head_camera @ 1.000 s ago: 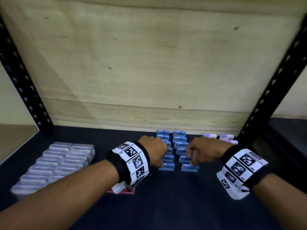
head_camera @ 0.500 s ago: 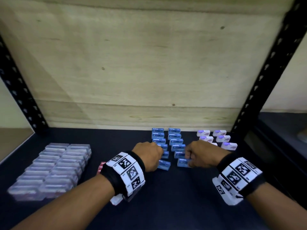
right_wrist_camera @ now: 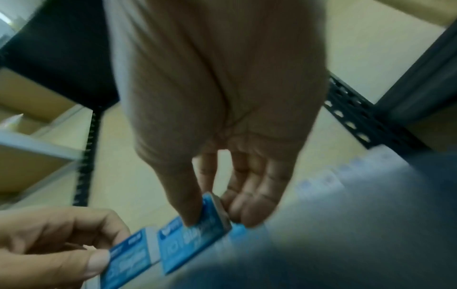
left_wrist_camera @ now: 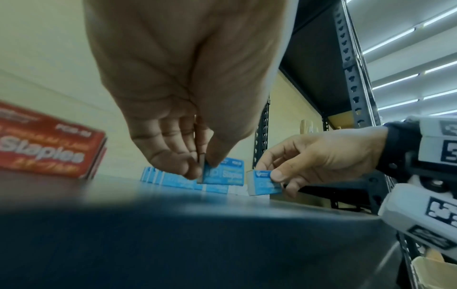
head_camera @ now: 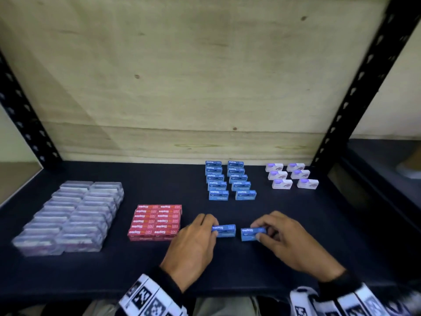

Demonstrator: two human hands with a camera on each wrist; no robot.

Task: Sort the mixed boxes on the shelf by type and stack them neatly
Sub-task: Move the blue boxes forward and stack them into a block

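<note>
Left hand (head_camera: pixel 193 245) and right hand (head_camera: pixel 289 238) each pinch with thumb and fingers.

"Staples" reads on the red boxes (head_camera: pixel 157 221) and on the blue boxes (head_camera: pixel 230 181), upside down from the head view.

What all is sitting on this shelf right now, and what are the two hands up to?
Clear cases: two rows, see-through, far left of the shelf.
Red staple boxes: one tight block, red, left of middle.
Blue staple boxes: ten in two rows, blue, at the back.
White boxes: six in two rows, white and purple, back right.
Shelf: one, dark.
Left hand: pinches a blue box at the front.
Right hand: pinches another blue box beside it.
</note>
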